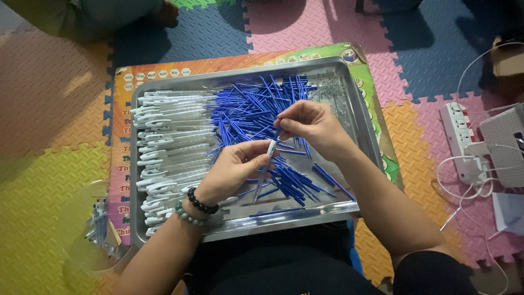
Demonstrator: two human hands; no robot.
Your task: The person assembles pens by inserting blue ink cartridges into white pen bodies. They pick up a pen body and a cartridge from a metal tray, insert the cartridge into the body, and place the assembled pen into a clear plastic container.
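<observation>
A steel tray (pixel 357 123) lies over my lap. White pen barrels (pixel 169 139) are stacked along its left side, and a heap of blue pen refills (pixel 248 112) fills the middle. My left hand (pixel 232 169) holds a clear pen barrel with a white tip (pixel 271 147) above the tray. My right hand (pixel 308 125) pinches a blue refill at the top of that barrel. A small pile of metal springs (pixel 327 90) sits in the tray's far right corner. Two bead bracelets (pixel 195 209) circle my left wrist.
The tray rests on a colourful printed board (pixel 123 82) over foam floor mats. A clear plastic bowl (pixel 93 229) holding several pens sits at the lower left. A white power strip (pixel 461 136) with cables and a grey device (pixel 505 142) lie at the right. Another person sits at the top left.
</observation>
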